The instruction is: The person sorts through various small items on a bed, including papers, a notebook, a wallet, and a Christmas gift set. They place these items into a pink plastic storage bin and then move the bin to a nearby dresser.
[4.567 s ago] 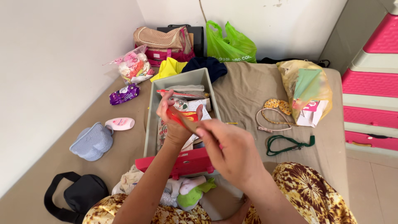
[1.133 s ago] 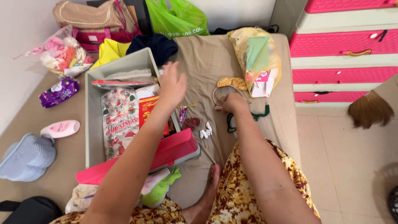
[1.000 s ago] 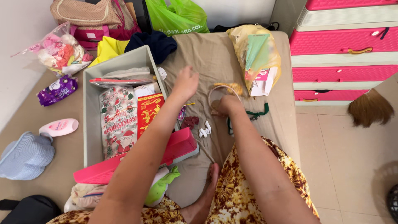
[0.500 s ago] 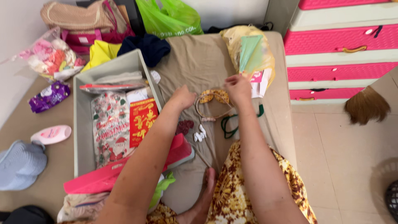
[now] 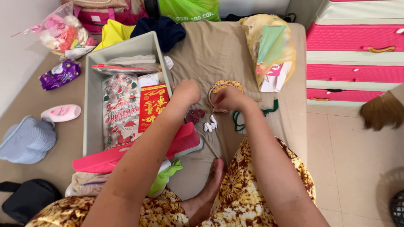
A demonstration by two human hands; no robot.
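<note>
My left hand (image 5: 187, 91) rests on the tan sheet just right of the grey drawer box (image 5: 89, 105), fingers curled downward; anything under them is hidden. My right hand (image 5: 227, 98) pinches the thin band of a yellow spotted headband (image 5: 225, 85) lying on the sheet. Between and just below the hands lie a dark red small item (image 5: 195, 115) and white clips (image 5: 209, 125). A green cord (image 5: 240, 120) lies right of my right hand. In the box are a red and gold packet (image 5: 151, 107) and a Christmas-print bag (image 5: 120, 111).
The box's pink front (image 5: 185, 141) faces me. A yellow plastic bag (image 5: 269, 46) lies at the back right, a pink drawer cabinet (image 5: 353, 38) beyond it. On the left are a pink lotion bottle (image 5: 63, 112), a blue hat (image 5: 27, 138) and a purple packet (image 5: 59, 75).
My right hand came back from near the yellow bag to the headband's end and closed on it. My left hand stayed curled beside the box. The camera tilted down a little.
</note>
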